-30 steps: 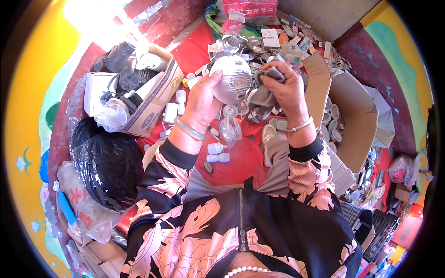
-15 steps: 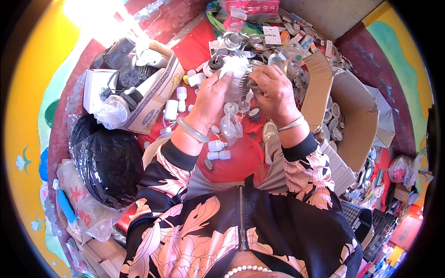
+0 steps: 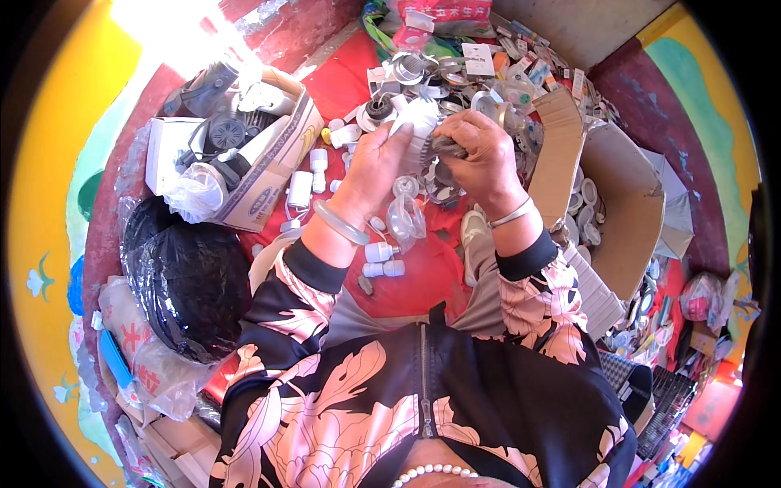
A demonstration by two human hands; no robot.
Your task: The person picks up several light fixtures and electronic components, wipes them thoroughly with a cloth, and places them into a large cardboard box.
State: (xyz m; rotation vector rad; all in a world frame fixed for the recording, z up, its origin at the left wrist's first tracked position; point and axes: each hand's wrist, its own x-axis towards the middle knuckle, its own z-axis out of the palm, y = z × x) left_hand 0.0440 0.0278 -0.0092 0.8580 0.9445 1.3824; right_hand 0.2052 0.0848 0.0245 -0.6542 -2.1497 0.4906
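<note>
My left hand point(image 3: 374, 167) is closed on a round white lamp housing point(image 3: 420, 122) with fins round its side, held up tilted over the red cloth. A crumpled grey rag point(image 3: 448, 147) is pinched in my right hand point(image 3: 482, 154), right beside the finned edge. Whether rag and housing touch I cannot tell. Below them lie a clear plastic bag point(image 3: 405, 221) with small parts and two white cylindrical lamp pieces point(image 3: 384, 268). A heap of light fittings point(image 3: 411, 68) rises just beyond my hands.
To the left are a carton point(image 3: 281, 159) of lamps and devices and a black plastic bag point(image 3: 187, 281). An open cardboard box point(image 3: 630, 203) holding round white pieces stands at the right. Small boxes point(image 3: 537, 75) are piled at the far right. Red cloth point(image 3: 415, 285) covers the floor.
The lamp housing has turned more edge-on in my left hand. My right hand has shifted slightly, and more of the grey rag shows.
</note>
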